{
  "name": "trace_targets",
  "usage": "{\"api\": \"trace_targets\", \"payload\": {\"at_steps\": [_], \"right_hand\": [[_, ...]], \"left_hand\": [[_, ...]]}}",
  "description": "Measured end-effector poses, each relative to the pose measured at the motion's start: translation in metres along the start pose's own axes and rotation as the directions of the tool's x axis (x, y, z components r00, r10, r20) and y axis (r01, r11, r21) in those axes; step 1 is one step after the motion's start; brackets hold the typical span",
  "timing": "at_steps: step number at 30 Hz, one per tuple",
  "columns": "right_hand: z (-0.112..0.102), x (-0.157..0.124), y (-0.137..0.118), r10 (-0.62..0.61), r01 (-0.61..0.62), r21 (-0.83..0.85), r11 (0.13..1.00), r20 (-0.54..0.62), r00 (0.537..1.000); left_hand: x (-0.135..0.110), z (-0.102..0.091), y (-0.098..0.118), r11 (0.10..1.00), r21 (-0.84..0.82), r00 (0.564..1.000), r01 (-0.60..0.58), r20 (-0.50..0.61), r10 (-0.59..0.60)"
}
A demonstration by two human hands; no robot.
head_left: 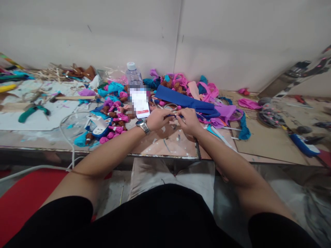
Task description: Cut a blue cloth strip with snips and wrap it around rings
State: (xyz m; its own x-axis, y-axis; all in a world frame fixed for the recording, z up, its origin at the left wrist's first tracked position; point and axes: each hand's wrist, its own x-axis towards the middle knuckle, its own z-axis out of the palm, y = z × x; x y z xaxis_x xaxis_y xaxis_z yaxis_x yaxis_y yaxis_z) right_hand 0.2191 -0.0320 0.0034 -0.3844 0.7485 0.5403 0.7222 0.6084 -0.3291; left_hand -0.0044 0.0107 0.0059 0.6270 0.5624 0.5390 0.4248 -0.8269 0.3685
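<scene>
Right of the phone (140,102): your left hand (158,119) and right hand (190,121) both pinch a blue strip (178,116), lying crosswise between them.

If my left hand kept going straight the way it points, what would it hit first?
Probably the right hand: the left hand points toward it, both pinching a small blue piece between them. Past that lies the folded blue cloth, though depth is unclear.

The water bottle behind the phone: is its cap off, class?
No, a white cap sits on top of the clear water bottle, which stands upright behind the phone.
</scene>
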Motion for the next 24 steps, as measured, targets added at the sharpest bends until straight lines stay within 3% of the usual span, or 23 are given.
{"api": "trace_targets", "payload": {"at_steps": [10, 19, 24], "right_hand": [[0.0009, 0.0001, 0.0045, 0.007, -0.007, 0.01, 1.0, -0.027, 1.0], [-0.001, -0.0003, 0.0066, -0.028, 0.031, 0.04, 0.999, -0.064, 0.998], [-0.0005, 0.0001, 0.0064, 0.014, -0.011, 0.045, 0.999, -0.084, 0.996]], "left_hand": [[-0.0016, -0.0013, 0.0023, 0.991, -0.123, 0.994, 0.057, -0.084, -0.068], [-0.0014, -0.0009, 0.0078, 0.892, -0.399, 0.977, 0.212, 0.054, -0.209], [-0.0008, 0.0002, 0.0089, 0.854, -0.427, 0.954, 0.298, 0.172, -0.247]]}}
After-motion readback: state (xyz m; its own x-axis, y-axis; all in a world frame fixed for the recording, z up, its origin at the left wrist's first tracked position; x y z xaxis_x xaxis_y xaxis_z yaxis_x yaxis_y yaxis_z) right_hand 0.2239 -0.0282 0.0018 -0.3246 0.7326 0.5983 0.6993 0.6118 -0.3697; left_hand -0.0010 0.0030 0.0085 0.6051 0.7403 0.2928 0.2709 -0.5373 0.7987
